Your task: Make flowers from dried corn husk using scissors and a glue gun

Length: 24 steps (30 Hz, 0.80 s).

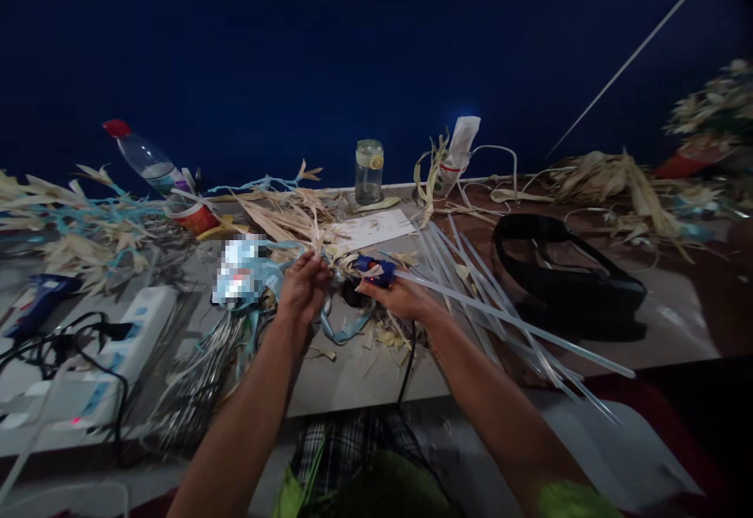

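My right hand [394, 297] grips one blue glue gun [384, 271] over the middle of the table [329, 384]; one clear stick [500, 312] runs from its back. My left hand [304, 286] pinches dry husk [316, 237] near the gun's front, how many strips I cannot tell. Rightward lie more clear rods [471, 267], too overlapped to count, and one black headband [588, 294]. Beyond: one paper sheet [382, 227], one jar [369, 180], one red-capped bottle [144, 158].

The right hand [398, 298] hides part of the blue tool [386, 273].
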### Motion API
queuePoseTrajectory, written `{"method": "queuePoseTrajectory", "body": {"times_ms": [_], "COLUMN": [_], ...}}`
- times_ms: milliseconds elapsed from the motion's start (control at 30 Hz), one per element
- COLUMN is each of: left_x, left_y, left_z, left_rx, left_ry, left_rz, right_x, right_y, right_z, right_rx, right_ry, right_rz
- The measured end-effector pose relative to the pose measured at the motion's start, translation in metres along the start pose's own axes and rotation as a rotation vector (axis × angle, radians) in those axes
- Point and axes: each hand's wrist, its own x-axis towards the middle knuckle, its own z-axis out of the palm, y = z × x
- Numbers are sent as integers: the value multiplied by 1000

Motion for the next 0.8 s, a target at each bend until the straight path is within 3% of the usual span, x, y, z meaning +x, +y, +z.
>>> {"method": "queuePoseTrajectory", "body": {"times_ms": [167,400,533,667,800], "left_x": [-1,0,1,0,-1], "left_y": [1,-1,-1,-1,-2], "left_z": [2,4,3,4,4], "left_rx": [-13,1,42,63,56], "left_ry": [7,78,90,58,20], "left_rz": [-9,8,33,46,44], "right_x": [-3,4,12,16,21], "right_y": [-2,15,23,24,26], "right_z": [-5,-14,-11,-8,-6], "right_rx": [18,83,496,1017,1209], "right_ry": [20,254,307,225,160], "right_rz": [85,360,478,540,592]}}
